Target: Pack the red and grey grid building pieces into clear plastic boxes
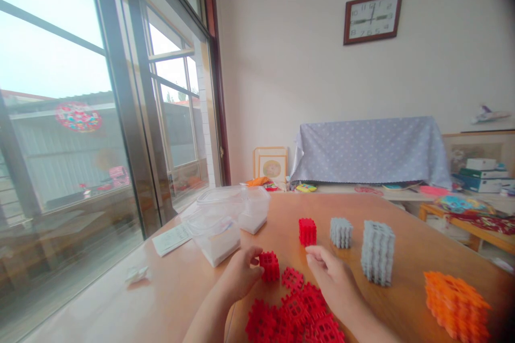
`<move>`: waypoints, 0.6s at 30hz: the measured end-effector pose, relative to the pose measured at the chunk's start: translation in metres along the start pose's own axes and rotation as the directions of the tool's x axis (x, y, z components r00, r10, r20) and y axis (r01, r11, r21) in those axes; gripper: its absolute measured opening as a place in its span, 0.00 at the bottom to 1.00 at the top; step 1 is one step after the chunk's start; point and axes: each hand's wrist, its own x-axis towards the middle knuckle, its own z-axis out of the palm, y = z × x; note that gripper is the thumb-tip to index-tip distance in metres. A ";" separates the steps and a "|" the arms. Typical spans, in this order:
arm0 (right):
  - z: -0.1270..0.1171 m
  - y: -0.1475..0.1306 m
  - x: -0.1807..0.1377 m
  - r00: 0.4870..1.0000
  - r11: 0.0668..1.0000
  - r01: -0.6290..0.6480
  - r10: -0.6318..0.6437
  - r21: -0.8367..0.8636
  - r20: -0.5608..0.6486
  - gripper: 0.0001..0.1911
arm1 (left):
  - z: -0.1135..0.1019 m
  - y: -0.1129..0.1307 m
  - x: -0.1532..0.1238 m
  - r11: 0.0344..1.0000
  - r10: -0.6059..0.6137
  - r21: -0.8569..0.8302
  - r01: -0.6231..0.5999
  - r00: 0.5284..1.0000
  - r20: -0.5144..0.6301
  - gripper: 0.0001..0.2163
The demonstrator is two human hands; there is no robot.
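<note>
My left hand [243, 273] has its thumb and fingers against the left side of a small stack of red interlocking plastic pieces [269, 267] standing on the table. My right hand [332, 277] is closed, fingers curled in; whatever they may hold is hidden. Its fingertips are just in front of a second red stack [308, 231], and I cannot tell whether they touch it. Between my forearms lies a pile of loose red notched square pieces [295, 308], with one red piece [292, 278] at its far edge.
A short grey stack [341, 232], a taller grey stack [377, 253] and an orange stack [457, 305] stand to the right on the wooden table [346, 204]. Clear plastic containers [215, 233], a paper sheet [171, 239] and a crumpled wrapper [137, 275] lie left, beside the window.
</note>
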 end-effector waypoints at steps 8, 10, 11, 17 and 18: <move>-0.004 0.004 0.004 1.000 1.000 -0.016 0.016 -0.022 -0.021 0.21 | 0.000 0.003 -0.003 0.999 -0.048 0.017 0.048 0.998 -0.038 0.24; -0.006 0.007 0.005 1.000 0.999 -0.019 0.019 -0.040 -0.011 0.21 | 0.000 0.003 -0.004 0.998 -0.050 0.029 0.052 0.995 -0.081 0.27; -0.007 0.009 0.005 1.000 0.998 -0.020 0.021 -0.057 0.013 0.20 | 0.000 0.004 -0.005 0.998 -0.039 0.041 0.043 0.994 -0.102 0.27; -0.026 0.010 -0.002 0.953 0.957 0.050 0.040 -0.285 0.301 0.25 | 0.010 0.031 -0.014 0.979 0.173 0.112 -0.169 0.985 -0.026 0.14; -0.030 0.007 -0.003 0.929 0.948 0.060 0.062 -0.312 0.365 0.30 | 0.013 0.037 -0.016 0.974 0.200 0.106 -0.201 0.980 0.016 0.12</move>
